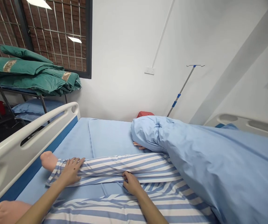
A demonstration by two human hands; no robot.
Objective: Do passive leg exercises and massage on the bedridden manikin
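Note:
A training manikin lies on a hospital bed in blue-and-white striped pyjamas [124, 169]. My left hand [71, 171] lies flat, fingers spread, on the lower end of one striped trouser leg, next to the manikin's bare foot [48, 160]. My right hand [131, 183] rests farther along the same leg, fingers curled against the striped cloth, pinching a fold. A second manikin foot [6, 212] shows at the bottom left corner. A light blue quilt [218, 165] is pushed back to the right, and a manikin hand [139, 145] peeks out from under its edge.
The white footboard rail [28, 137] runs along the left of the blue sheet [106, 133]. Behind it a rack carries folded green blankets [31, 73]. An IV pole [183, 88] leans by the white wall; a second white bed rail [246, 124] stands at right.

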